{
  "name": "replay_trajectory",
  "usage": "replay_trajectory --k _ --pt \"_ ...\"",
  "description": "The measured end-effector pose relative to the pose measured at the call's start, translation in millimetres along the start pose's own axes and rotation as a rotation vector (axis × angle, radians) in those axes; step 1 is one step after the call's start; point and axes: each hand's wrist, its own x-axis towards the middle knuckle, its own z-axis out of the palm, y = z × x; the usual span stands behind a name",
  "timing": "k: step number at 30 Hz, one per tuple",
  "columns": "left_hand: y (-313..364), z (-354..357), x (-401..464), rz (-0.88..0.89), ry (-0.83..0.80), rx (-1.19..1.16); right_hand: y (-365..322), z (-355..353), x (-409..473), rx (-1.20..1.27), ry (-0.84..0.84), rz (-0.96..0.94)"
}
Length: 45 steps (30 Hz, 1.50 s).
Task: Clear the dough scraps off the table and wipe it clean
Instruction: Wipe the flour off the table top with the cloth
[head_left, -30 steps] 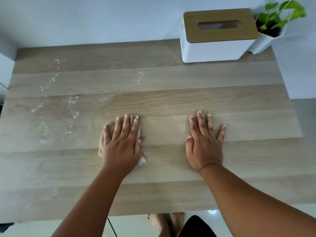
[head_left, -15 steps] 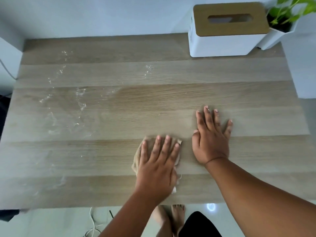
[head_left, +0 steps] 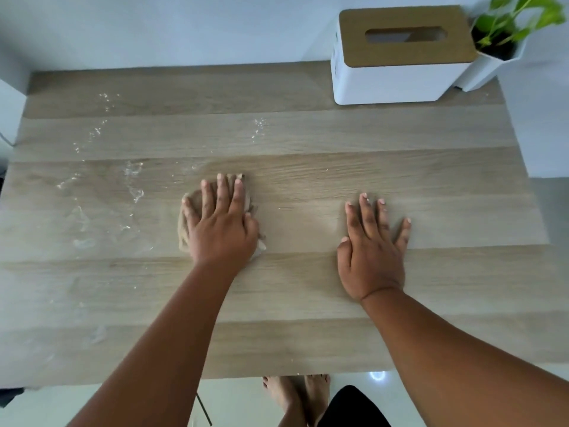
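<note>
Since half a second ago my left hand (head_left: 220, 223) has slid the crumpled beige cloth (head_left: 184, 229) up and leftward, away from my right hand (head_left: 371, 251). Straight fingers press the cloth flat against the pale wooden table (head_left: 308, 303); its long axis runs away from me. White dough smears (head_left: 132, 192) lie left of it. My right hand rests flat, holding nothing.

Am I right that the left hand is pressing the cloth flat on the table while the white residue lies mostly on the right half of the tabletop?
Not quite. The head view shows the left hand pressing the cloth flat on the table, but the white residue lies mostly on the left half of the tabletop, beyond the cloth.
</note>
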Motion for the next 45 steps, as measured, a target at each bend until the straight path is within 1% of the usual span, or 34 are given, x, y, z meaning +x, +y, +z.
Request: replay_trajectory --k 2,4,6,8,10,11,13,15,20,23,27,33,35,37,40,43,45 --pt "23.2 -3.3 30.8 0.063 -0.005 0.006 0.2 0.2 -0.2 -0.002 -0.001 0.0" --pt "49.8 -5.6 56.9 0.169 -0.027 0.017 0.3 0.2 -0.5 0.001 0.001 -0.001" --pt "76.9 -7.3 74.2 0.298 -0.059 0.041 0.0 -0.3 -0.2 0.002 -0.001 0.002" --pt "96.8 -9.7 77.1 0.472 -0.119 0.099 -0.4 -1.4 -0.1 0.004 -0.005 0.005" --pt "101.0 -9.2 66.2 0.655 -0.159 0.175 -0.3 -2.9 -0.1 0.006 -0.008 0.003" --pt "96.5 -8.6 56.9 0.716 -0.166 0.197 0.0 -3.4 -0.1 0.003 -0.011 0.003" --pt "77.8 -7.4 32.1 0.77 -0.171 0.196 0.3 -4.3 -0.4 0.0 -0.018 0.003" --pt "51.6 -3.8 0.0 0.766 -0.155 0.178 -0.1 -4.2 -0.6 0.003 -0.015 0.002" --pt "-14.4 12.5 -97.8 0.663 -0.031 0.101 0.6 -2.6 -0.1 0.004 -0.023 0.0" --pt "-43.7 14.0 -115.6 0.557 0.001 0.061 0.2 -3.2 0.3 0.0 -0.021 0.002" --pt "-48.7 7.9 -74.9 0.384 0.022 0.058 -0.9 -5.5 -0.2 -0.008 -0.036 0.012" --pt "-31.1 -11.3 47.4 0.089 0.042 0.008 -1.7 -8.3 0.5 -0.017 -0.077 0.012" --pt "-17.5 -16.5 86.9 0.018 0.026 -0.012 -1.4 -7.8 0.5 -0.016 -0.071 0.019" --pt "0.2 -21.2 117.9 0.018 -0.011 -0.004 -1.5 -7.0 0.1 -0.002 -0.066 0.024" --pt "29.2 -22.8 138.2 0.147 -0.069 0.042 -1.4 -5.6 0.2 -0.004 -0.062 0.023" --pt "52.0 -18.5 119.2 0.262 -0.08 0.074 -1.5 -5.6 0.7 -0.008 -0.067 0.021" --pt "56.2 -13.1 88.5 0.313 -0.046 0.077 -1.4 -4.8 0.3 -0.015 -0.06 0.019"
